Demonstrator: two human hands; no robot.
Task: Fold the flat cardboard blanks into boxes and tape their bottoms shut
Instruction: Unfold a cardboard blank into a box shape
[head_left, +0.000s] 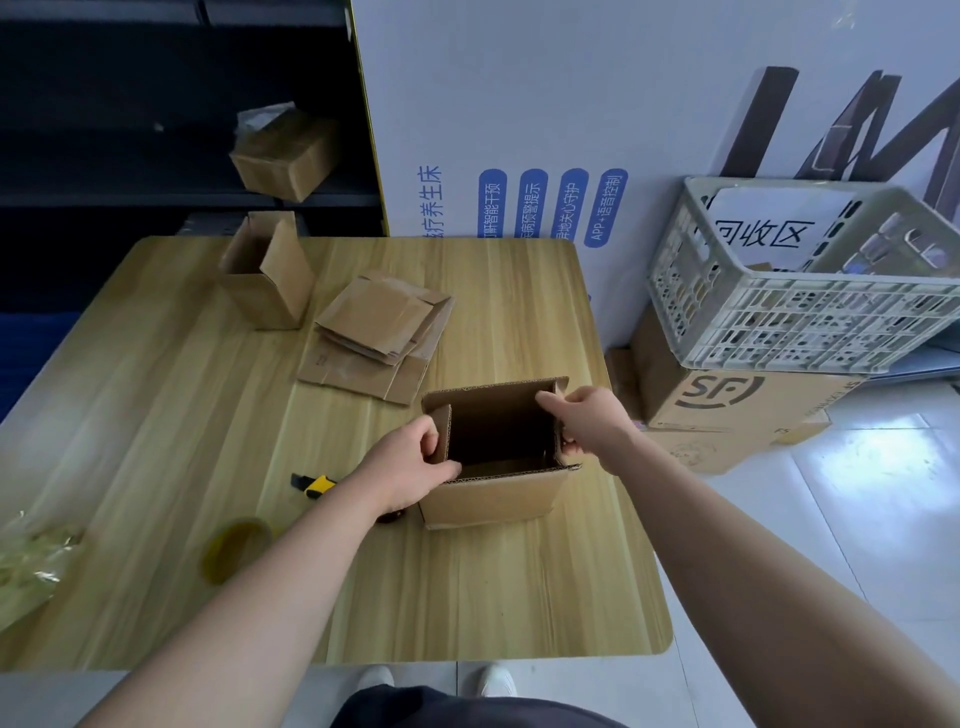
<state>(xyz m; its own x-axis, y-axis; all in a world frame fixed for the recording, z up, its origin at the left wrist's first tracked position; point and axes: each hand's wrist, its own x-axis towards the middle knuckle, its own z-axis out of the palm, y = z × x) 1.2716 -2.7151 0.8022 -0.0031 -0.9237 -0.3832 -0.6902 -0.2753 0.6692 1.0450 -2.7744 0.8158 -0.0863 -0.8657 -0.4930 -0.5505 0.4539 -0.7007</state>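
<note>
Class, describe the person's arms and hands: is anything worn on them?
Both forearms are bare, with no sleeves in view. The left hand and right hand have no gloves, and no watch, bracelet or ring shows.

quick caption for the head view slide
Left hand and right hand grip opposite sides of an open cardboard box on the wooden table, flat blanks behind.

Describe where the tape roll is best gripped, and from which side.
Probably the ring wall, from above: the tape roll lies flat on the table, hole up, so a thumb fits the core and fingers the outer rim. The left hand, now gripping the box, is nearer.
</note>
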